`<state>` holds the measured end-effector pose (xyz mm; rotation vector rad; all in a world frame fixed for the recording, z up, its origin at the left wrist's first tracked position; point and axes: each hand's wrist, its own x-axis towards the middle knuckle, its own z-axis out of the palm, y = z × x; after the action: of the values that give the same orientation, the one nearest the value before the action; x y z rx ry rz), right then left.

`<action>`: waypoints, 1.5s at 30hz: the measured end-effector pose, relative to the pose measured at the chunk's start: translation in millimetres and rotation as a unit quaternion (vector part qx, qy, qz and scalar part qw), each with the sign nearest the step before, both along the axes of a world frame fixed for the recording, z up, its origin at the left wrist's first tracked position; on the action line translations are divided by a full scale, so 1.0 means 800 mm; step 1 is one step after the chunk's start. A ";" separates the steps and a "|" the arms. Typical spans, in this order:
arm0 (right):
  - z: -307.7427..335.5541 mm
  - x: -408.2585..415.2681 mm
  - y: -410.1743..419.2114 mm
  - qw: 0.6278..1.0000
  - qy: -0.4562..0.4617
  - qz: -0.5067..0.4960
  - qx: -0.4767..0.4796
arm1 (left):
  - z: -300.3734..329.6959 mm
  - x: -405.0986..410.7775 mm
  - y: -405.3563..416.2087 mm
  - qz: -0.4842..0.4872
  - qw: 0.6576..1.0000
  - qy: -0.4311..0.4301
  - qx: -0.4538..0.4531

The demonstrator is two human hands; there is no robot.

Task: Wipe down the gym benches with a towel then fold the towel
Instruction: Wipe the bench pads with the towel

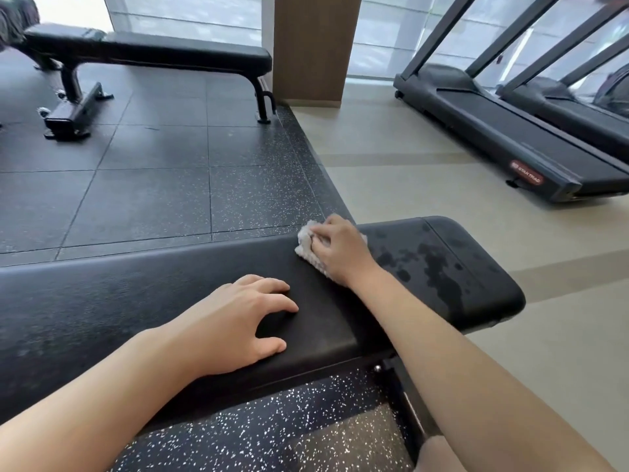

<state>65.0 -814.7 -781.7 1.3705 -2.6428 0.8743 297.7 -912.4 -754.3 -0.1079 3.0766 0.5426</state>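
A black padded gym bench (136, 301) runs across the foreground. Wet patches darken its right end (439, 264). My right hand (340, 250) grips a small bunched white towel (306, 247) and presses it on the bench's far edge, just left of the wet patches. Most of the towel is hidden under the hand. My left hand (238, 325) rests on the bench pad near its front edge, fingers spread and slightly bent, holding nothing. A second black bench (146, 51) stands at the back left.
Dark speckled rubber tiles (153, 172) cover the floor between the two benches. A wooden pillar (315, 46) stands behind. Two treadmills (503, 131) sit on the beige floor at the right. Dark weights (15, 18) show at the top left corner.
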 end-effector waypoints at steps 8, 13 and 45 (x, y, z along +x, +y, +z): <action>0.001 0.067 -0.005 0.997 -0.027 0.062 -0.027 | 0.005 0.013 -0.052 0.079 0.996 -0.022 0.016; 0.000 0.164 0.103 0.986 -0.029 0.160 -0.045 | 0.003 0.012 -0.070 0.103 0.994 -0.005 0.024; -0.006 0.018 0.039 1.000 0.004 -0.010 -0.017 | 0.000 0.034 -0.075 0.138 0.990 -0.024 0.011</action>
<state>79.6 -783.7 -786.4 1.3349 -2.6180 0.9052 325.2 -972.1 -754.1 -0.5455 3.0253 0.5719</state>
